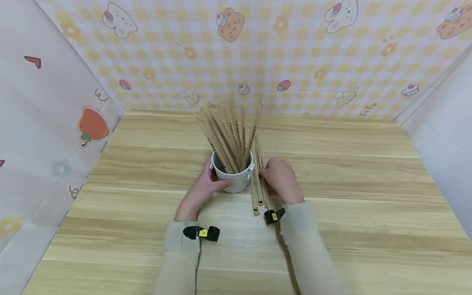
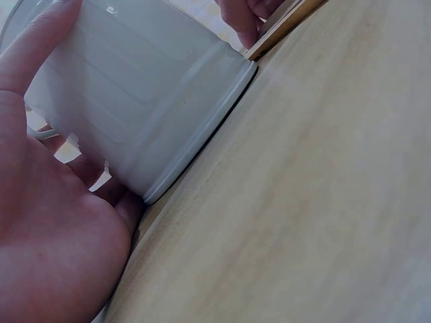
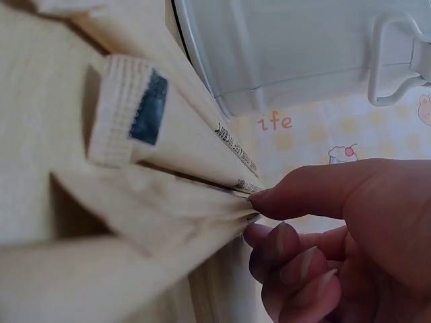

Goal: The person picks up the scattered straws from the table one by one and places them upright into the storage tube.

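Note:
A small white bucket [image 1: 239,181] with side handles stands on the table, holding many long brown paper-wrapped sticks [image 1: 225,139] with dark print. My left hand [image 1: 203,186] grips the bucket from its left, thumb across the front and fingers round the far side. In the left wrist view the bucket's base [image 2: 202,148] meets the tabletop. Just right of the bucket lie several more paper-wrapped sticks [image 1: 254,192]. My right hand [image 1: 282,178] pinches one paper-wrapped stick [image 3: 202,207] between thumb and forefinger; its other fingers are curled. What lies inside the wrappers is hidden.
The wood-grain table [image 1: 368,196] spreads out on both sides. Behind it rises a yellow checked cloth [image 1: 254,49] with cartoon prints, and a white printed cloth [image 1: 44,123] hangs at the left. Black straps [image 1: 200,233] sit on both wrists.

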A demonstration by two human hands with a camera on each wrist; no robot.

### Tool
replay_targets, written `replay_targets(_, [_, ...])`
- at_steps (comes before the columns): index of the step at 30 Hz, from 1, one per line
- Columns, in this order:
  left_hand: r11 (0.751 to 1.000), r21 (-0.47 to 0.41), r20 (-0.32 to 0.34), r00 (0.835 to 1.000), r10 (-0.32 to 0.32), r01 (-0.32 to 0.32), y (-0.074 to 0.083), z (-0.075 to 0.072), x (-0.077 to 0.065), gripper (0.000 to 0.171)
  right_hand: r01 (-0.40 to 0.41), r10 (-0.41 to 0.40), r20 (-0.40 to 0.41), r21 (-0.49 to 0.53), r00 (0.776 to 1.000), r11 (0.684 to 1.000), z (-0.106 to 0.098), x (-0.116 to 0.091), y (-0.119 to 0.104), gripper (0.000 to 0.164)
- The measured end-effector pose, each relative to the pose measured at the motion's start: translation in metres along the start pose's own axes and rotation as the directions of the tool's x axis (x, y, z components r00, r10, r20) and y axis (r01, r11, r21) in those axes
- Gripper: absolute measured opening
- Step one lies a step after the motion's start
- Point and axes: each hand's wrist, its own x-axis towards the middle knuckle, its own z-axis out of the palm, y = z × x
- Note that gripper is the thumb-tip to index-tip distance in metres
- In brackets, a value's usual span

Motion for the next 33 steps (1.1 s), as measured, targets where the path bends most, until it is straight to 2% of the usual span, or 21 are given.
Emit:
replay_targets(5, [1.000,-0.002,0.008,1.000,-0.005,0.005,0.014,0.003,-0.005,0.097,0.006,-0.006,-0.012,-0.015,1.000,1.000,-0.002,0.000,-0.002,0.037])
replay_targets(15, [1.000,0.008,0.004,1.000,-0.016,0.016,0.017,0.003,-0.006,0.097,0.002,-0.002,-0.017,0.000,1.000,1.000,-0.002,0.001,0.000,0.023])
replay_targets(21, [0.999,0.026,0.000,1.000,-0.024,0.024,0.019,0.004,-0.006,0.097,-0.028,0.028,-0.009,0.028,1.000,0.999,0.002,0.003,0.000,0.028])
replay_targets(27, [1.000,0.005,-0.001,1.000,-0.023,0.023,0.010,0.001,-0.003,0.098,-0.016,0.014,0.032,0.047,0.999,0.999,0.004,0.004,0.001,0.041])
replay_targets(33, [1.000,0.017,-0.009,1.000,-0.015,0.015,-0.003,-0.002,0.001,0.098,-0.021,0.016,0.063,0.088,0.998,0.996,0.001,0.003,0.005,0.039])
